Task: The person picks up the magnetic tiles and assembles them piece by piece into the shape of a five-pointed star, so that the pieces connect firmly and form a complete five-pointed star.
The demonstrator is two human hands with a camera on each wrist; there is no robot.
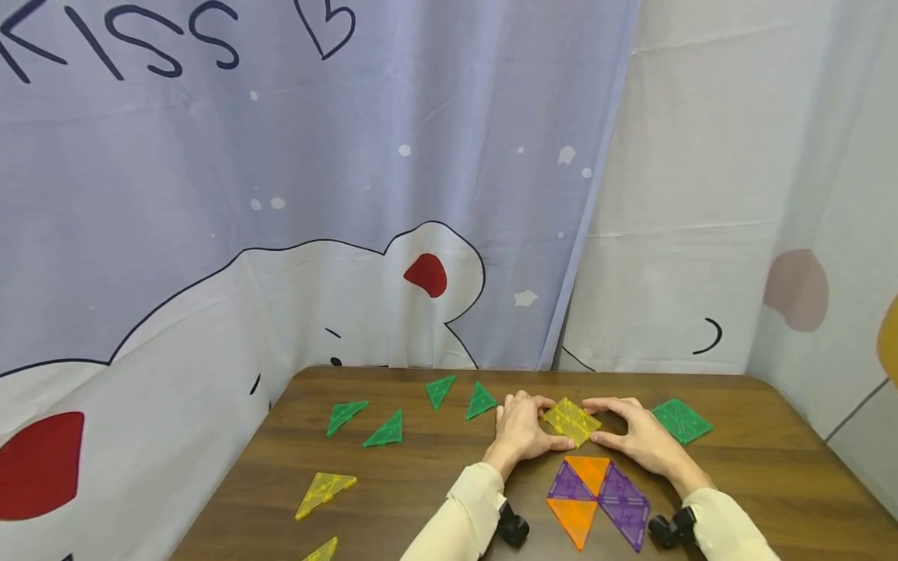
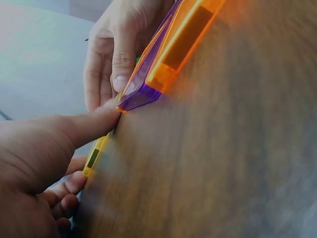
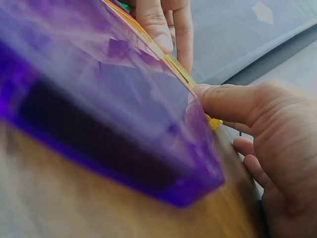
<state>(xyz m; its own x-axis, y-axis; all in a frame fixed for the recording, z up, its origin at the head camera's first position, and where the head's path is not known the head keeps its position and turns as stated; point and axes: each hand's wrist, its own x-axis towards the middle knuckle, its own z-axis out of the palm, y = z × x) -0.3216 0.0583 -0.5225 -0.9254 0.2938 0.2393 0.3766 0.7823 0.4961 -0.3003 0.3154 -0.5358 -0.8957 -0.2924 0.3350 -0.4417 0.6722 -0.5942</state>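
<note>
A yellow square-like piece (image 1: 571, 421), seemingly of two triangles, lies flat on the table between both hands. The left hand (image 1: 521, 433) holds its left edge between thumb and fingers. On the other side the right hand (image 1: 640, 436) has thumb and fingertips at its right edge. Just below, nearer the body, lie an orange triangle (image 1: 588, 472), a purple triangle (image 1: 570, 485), another orange triangle (image 1: 575, 520) and a purple piece (image 1: 624, 504), joined around one point. In the left wrist view, the yellow edge (image 2: 94, 157) shows between the left thumb and fingers.
Green triangles (image 1: 384, 431) lie at the back left of the wooden table (image 1: 421, 491), with yellow triangles (image 1: 324, 492) nearer the front left. A green square-like piece (image 1: 682, 421) lies right of the right hand. A printed curtain (image 1: 316, 156) hangs behind the table.
</note>
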